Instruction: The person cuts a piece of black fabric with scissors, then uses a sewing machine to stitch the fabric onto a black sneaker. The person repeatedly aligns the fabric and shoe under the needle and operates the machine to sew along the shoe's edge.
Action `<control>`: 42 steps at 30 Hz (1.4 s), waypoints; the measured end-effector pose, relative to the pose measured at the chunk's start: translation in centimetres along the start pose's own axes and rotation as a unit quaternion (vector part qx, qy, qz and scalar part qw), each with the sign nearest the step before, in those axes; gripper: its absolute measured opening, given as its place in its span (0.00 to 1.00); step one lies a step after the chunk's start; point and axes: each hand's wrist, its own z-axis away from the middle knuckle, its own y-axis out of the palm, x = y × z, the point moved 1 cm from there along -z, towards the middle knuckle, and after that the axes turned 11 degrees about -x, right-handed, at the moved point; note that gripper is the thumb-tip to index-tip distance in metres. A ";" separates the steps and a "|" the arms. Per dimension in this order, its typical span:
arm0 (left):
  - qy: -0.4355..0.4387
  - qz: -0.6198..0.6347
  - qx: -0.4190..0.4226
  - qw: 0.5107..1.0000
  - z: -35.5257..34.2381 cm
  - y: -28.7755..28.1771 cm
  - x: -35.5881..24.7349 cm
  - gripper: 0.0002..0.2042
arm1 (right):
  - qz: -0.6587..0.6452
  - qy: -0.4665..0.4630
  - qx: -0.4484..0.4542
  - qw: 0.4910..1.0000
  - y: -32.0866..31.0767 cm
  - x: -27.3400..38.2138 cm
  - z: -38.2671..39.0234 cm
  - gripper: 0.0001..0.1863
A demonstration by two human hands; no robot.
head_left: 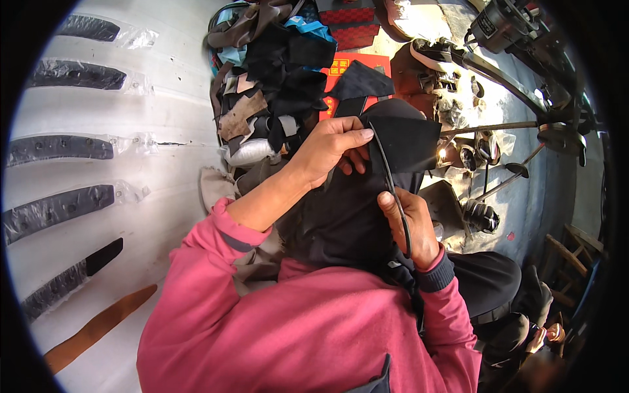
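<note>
My left hand [334, 147] pinches the top end of a narrow black strip [386, 173] against the corner of a dark piece of material [409, 143] lying over my raised knee. The strip runs down to my right hand [409, 226], whose fingers are closed round its lower part with the thumb raised beside it. Behind the knee, more black cut pieces [360, 82] lie on a red box [382, 62].
A heap of scraps [242, 114] is at upper left, beside a white surface [78, 183] with dark curved pieces [62, 147]. Shoes [432, 56], metal stands [498, 126] and a wooden stool [567, 255] are rightward. Another person's hand [537, 340] shows lower right.
</note>
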 end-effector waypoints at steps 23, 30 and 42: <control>0.003 -0.008 0.000 1.000 0.2 -0.3 0.0 0.11 | 0.028 0.004 0.036 0.999 -1.0 0.4 -1.7 0.42; 0.005 -0.017 -0.005 1.000 0.3 -0.2 0.1 0.11 | 0.003 0.061 0.084 0.995 -1.6 1.6 -2.1 0.37; 0.009 -0.003 -0.018 1.000 0.3 -0.4 0.4 0.10 | 0.073 0.019 0.047 0.996 -1.3 1.4 -2.8 0.46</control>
